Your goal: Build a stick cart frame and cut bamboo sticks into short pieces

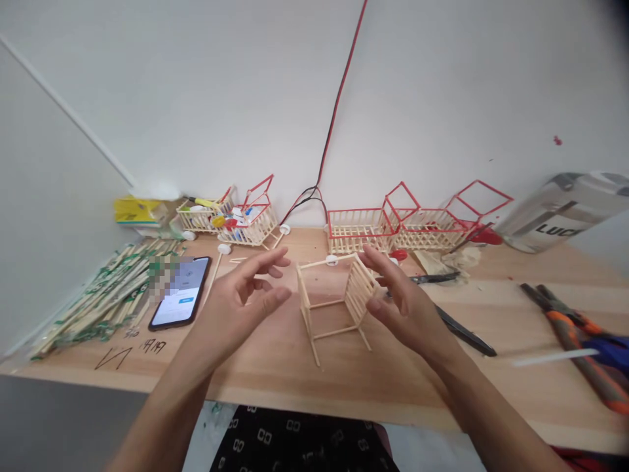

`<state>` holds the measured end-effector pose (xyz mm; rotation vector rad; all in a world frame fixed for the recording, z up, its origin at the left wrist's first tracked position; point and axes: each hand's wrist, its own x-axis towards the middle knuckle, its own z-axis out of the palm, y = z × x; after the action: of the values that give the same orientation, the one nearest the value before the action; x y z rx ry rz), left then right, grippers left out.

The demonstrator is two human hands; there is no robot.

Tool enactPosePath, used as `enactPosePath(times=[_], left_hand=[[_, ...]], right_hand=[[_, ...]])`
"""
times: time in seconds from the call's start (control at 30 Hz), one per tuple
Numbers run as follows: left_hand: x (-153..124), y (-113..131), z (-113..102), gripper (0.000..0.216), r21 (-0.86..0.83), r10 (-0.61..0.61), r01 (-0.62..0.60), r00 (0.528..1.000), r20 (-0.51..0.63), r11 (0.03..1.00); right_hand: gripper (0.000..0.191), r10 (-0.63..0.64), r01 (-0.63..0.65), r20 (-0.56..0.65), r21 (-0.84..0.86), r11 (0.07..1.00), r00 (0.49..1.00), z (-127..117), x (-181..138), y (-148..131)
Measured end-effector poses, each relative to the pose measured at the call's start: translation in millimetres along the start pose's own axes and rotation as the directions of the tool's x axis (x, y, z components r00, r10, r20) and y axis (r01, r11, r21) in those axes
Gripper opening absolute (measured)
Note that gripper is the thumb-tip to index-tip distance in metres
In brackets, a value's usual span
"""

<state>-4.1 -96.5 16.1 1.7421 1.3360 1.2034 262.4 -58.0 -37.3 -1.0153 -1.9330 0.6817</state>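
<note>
On the worktop [275, 387], between your loosely spread left hand [236, 295] and likewise spread right hand [405, 301], sits the stick frame [354, 288], and though contact on the right is unclear, a careless brush there could tip it over or loosen a joint.

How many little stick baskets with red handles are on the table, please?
4: a far-left basket and a second basket beside it, left of the cable; a third basket and a fourth basket to its right.
</note>
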Motion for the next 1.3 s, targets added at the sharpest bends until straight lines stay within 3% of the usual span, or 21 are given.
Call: enactPosePath(times=[0.13, 0.33, 0.63, 0.73, 0.9, 1.3], left_hand=[[-18, -18, 9, 0.07, -0.101, 0.035, -0.031, 0.999, 0.039, 0.994], [-24, -25, 24, 0.09, -0.12, 0.167, -0.168, 0.986, -0.025, 0.978], [-29, -7, 18, 0.065, -0.139, 0.256, -0.276, 0.955, -0.149, 0.951], [-31, -7, 18, 0.072, -0.099, 0.235, -0.251, 0.961, -0.146, 0.963], [-40, -17, 32, 0.089, -0.006, 0.141, -0.141, 0.989, -0.039, 0.99], [-31, -41, 46, 0.087, 0.001, 0.09, -0.09, 0.994, 0.055, 0.996]], right_hand=[[0.077, -0.051, 0.051, 0.004, 0.13, 0.99, 0.999, -1, 0, 14], [0.088, -0.103, 0.104, -0.015, 0.103, 0.989, 0.995, 0, 0, 15], [0.08, -0.149, 0.154, -0.039, 0.155, 0.976, 0.988, 7, 1, 24], [0.078, -0.155, 0.156, -0.02, 0.149, 0.976, 0.988, 8, 0, 22], [0.081, -0.123, 0.117, 0.051, 0.113, 0.987, 0.991, 7, -3, 11], [0.072, -0.098, 0.081, 0.183, 0.1, 0.992, 0.978, 6, -4, 12]])
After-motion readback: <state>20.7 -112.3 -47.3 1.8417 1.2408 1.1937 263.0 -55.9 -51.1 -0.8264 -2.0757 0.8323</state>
